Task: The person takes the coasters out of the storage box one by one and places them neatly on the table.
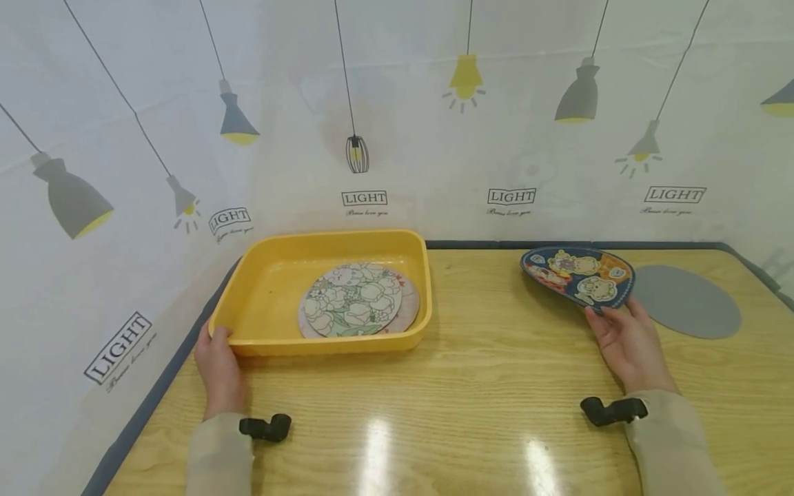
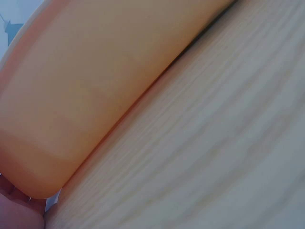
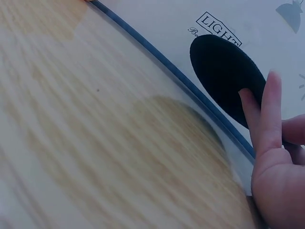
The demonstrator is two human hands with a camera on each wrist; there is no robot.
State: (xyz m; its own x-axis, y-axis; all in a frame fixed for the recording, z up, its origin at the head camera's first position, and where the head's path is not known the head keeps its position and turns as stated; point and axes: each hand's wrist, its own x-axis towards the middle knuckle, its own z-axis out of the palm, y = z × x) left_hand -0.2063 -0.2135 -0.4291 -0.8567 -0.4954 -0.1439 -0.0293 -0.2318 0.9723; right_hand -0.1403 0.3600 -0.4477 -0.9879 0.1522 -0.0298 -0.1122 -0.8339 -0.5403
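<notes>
My left hand (image 1: 220, 372) grips the near left corner of a yellow plastic tray (image 1: 319, 346), fingers over its rim. In the left wrist view the tray's outer wall (image 2: 90, 90) fills much of the picture, with part of the hand at the lower left corner. Right of the tray, my right hand (image 1: 633, 348) holds a round mat (image 1: 577, 275) by its near edge, tilted above the table. Its upper face carries cartoon animals on dark blue and orange. From the right wrist, the mat's black underside (image 3: 221, 71) shows, with fingers spread against it.
Inside the tray, a round mat with pale flower drawings (image 1: 350, 300) overlaps a pinkish round one (image 1: 411, 303). A plain grey disc (image 1: 691, 303) lies on the wooden table (image 1: 471, 386) beyond the right hand. White cloth printed with lamps (image 1: 422, 138) hangs along the table's back and left edges.
</notes>
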